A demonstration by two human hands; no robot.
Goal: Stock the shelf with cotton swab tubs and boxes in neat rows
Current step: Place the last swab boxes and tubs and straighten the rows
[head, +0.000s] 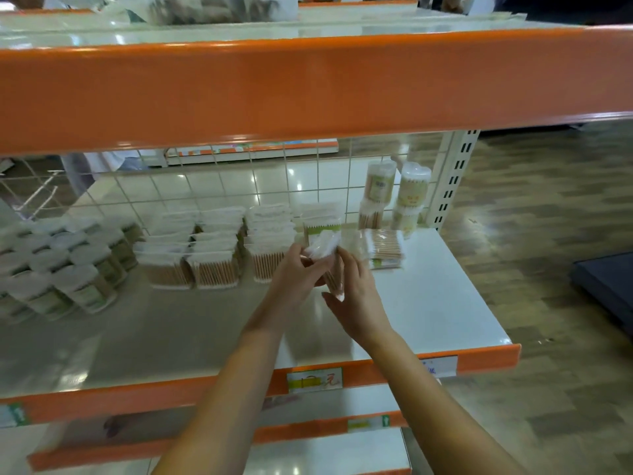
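Item: 1 cotton swab box (pixel 323 253), held over the white shelf (pixel 428 303), pinched in the curled fingers of my left hand (pixel 296 282). My right hand (pixel 356 296) touches its lower end; whether those fingers grip is unclear. Stock behind: boxes in rows (pixel 219 248), tubs (pixel 65 265) at left.

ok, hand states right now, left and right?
Left hand: holding the clear box of cotton swabs above the shelf.
Right hand: at the same box, fingers loosely extended; firm grip cannot be told.
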